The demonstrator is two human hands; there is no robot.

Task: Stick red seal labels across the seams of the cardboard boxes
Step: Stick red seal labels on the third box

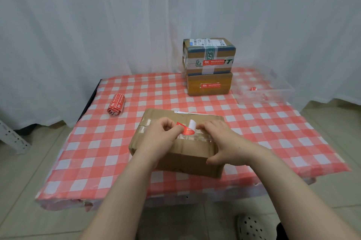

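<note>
Both hands work a red label [188, 130] on the box [187, 154] near the front edge of the table [273, 132].
The left hand [162, 136] pinches the red label, part peeled from its white backing [192, 123], over the taped seam on top of the box. The right hand [224, 142] clasps that box, fingers curled on top just beside the backing, thumb on the near face. Two stacked boxes [209, 67], each bearing a label, stand at the far edge. A roll of labels [116, 104] lies near the left edge, and a clear tray [263, 93] sits at the far right corner.
</note>
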